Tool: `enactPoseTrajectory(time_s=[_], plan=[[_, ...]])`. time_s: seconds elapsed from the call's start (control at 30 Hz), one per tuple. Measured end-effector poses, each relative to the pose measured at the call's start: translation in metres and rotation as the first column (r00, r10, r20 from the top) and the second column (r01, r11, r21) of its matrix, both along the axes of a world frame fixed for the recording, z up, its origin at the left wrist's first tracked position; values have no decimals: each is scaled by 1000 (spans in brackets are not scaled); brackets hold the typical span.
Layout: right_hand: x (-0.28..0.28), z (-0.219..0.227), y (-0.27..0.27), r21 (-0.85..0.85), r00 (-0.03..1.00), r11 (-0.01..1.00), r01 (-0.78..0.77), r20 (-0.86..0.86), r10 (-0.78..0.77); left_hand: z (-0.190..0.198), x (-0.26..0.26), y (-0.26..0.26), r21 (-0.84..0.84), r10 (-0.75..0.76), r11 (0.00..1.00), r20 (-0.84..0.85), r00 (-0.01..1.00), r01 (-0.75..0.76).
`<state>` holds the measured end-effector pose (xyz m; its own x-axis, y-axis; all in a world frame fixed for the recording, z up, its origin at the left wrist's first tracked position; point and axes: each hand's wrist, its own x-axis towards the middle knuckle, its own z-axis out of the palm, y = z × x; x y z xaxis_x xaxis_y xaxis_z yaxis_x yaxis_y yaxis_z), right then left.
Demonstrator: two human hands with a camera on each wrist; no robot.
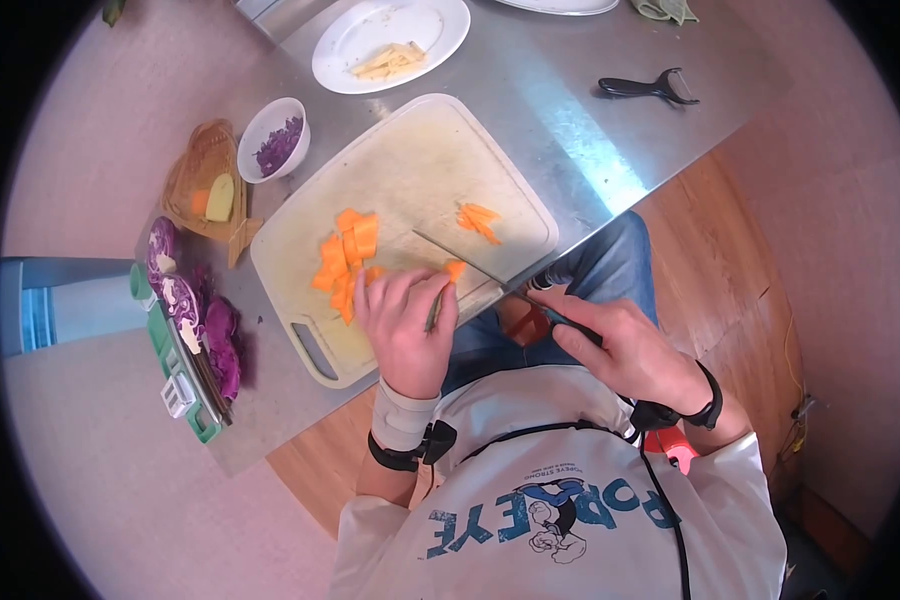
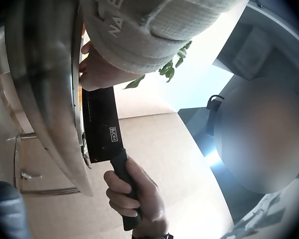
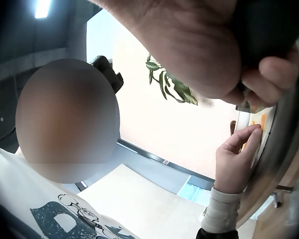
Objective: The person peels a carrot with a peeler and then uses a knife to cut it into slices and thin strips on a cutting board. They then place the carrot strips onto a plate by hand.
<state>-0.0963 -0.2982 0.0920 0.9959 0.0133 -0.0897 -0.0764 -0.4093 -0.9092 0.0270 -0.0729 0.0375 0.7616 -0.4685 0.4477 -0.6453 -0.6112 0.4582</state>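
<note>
My right hand (image 1: 635,350) grips the black handle of a kitchen knife (image 2: 103,124), whose broad dark blade shows side-on in the left wrist view. The blade reaches over the near right part of a pale cutting board (image 1: 420,150). Bent over the board, my left hand (image 1: 407,325) holds a small orange carrot piece (image 1: 455,270) at its fingertips, close beside the blade. Carrot slices (image 1: 350,245) lie in a loose heap beyond the left hand. Thin carrot strips (image 1: 479,221) sit on the far side of the blade.
A white plate (image 1: 335,45) with pale strips and a bowl (image 1: 249,160) of shredded purple cabbage stand past the board. At the left are a basket (image 1: 185,190), cut purple cabbage (image 1: 222,345) and a green-framed slicer (image 1: 205,425). A black peeler (image 1: 630,87) lies at the right.
</note>
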Motion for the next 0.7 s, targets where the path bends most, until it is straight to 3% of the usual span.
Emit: enactPoseTrajectory(time_s=[0.07, 0.13, 0.7], plan=[[1, 6, -1, -13, 1000, 1000, -16, -14, 16, 2, 0, -4, 1, -4, 1000, 6, 1000, 4], [4, 19, -1, -35, 990, 999, -41, -133, 36, 1, 1, -4, 3, -8, 1000, 11, 1000, 8], [-1, 16, 8, -70, 995, 996, -48, -85, 42, -4, -6, -3, -30, -74, 997, -5, 997, 74]])
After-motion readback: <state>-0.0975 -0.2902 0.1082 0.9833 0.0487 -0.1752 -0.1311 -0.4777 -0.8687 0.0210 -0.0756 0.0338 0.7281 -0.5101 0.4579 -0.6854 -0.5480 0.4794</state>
